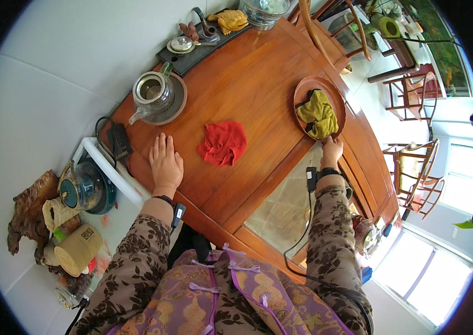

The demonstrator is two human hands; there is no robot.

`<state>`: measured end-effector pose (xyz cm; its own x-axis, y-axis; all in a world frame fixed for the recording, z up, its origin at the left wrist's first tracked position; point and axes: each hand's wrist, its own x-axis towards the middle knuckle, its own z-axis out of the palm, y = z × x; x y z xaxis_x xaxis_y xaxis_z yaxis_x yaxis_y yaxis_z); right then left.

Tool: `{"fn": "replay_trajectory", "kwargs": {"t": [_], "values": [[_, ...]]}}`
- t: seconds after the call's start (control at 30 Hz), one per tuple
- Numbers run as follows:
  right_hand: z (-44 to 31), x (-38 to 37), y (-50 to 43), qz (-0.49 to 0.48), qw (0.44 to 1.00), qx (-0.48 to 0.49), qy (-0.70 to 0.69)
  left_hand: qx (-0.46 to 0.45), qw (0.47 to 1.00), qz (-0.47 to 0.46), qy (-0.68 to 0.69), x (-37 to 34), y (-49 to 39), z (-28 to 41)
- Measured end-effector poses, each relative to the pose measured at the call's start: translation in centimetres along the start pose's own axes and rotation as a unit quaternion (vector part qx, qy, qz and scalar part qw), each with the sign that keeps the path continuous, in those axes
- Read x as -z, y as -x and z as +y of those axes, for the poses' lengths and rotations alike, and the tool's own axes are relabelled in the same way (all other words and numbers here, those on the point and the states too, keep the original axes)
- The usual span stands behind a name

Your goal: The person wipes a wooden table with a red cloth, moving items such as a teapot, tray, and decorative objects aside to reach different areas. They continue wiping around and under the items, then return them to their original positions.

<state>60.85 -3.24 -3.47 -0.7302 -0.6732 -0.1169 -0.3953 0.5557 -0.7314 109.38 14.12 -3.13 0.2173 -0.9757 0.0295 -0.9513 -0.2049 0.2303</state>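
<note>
My left hand [166, 164] lies flat, palm down, on the wooden table [261, 96], fingers close together, below a glass teapot [155, 94] on a round grey mat. To its right lies a crumpled red cloth [222, 143], untouched. At the right, my right hand [331, 151] grips the near rim of a round reddish-brown tray [338, 100], its thumb and fingertips partly hidden. A crumpled olive-green cloth [319, 112] with dark edges lies in the tray.
A black tea tray [194, 56] with small figurines, a pipe and a lidded dish runs along the far-left edge. A glass bowl [264, 12] stands beyond. A black adapter [118, 140] and cable lie left, beside a white stand with a kettle [81, 188]. Wooden chairs stand right.
</note>
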Motion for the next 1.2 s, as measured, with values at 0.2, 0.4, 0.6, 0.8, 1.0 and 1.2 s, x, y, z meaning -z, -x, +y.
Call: {"fn": "replay_trajectory", "kwargs": {"t": [0.2, 0.4, 0.6, 0.8, 1.0, 1.2], "values": [[-6.0, -3.2, 15.6, -0.056, 0.885, 0.457, 0.063, -0.001, 1.000, -0.001, 0.012, 0.0, -0.1, -0.2], [-7.4, -7.9, 28.4, -0.300, 0.769, 0.496, 0.269, -0.008, 0.999, -0.019, 0.038, -0.3, -0.1, -0.5], [-5.2, -6.4, 31.1, -0.279, 0.774, 0.473, 0.315, -0.055, 0.995, -0.026, 0.075, 0.0, 0.1, -2.0], [-6.0, -8.7, 28.5, -0.212, 0.808, 0.469, 0.287, -0.018, 0.993, -0.077, 0.085, 0.5, -1.2, -4.4], [-10.6, -14.9, 20.5, -0.125, 0.837, 0.447, 0.288, -0.033, 0.995, -0.088, 0.041, 1.1, -3.0, -5.0], [-15.5, -20.4, 12.3, -0.097, 0.843, 0.436, 0.300, -0.047, 0.996, -0.079, 0.017, 0.7, -2.9, -4.9]]}}
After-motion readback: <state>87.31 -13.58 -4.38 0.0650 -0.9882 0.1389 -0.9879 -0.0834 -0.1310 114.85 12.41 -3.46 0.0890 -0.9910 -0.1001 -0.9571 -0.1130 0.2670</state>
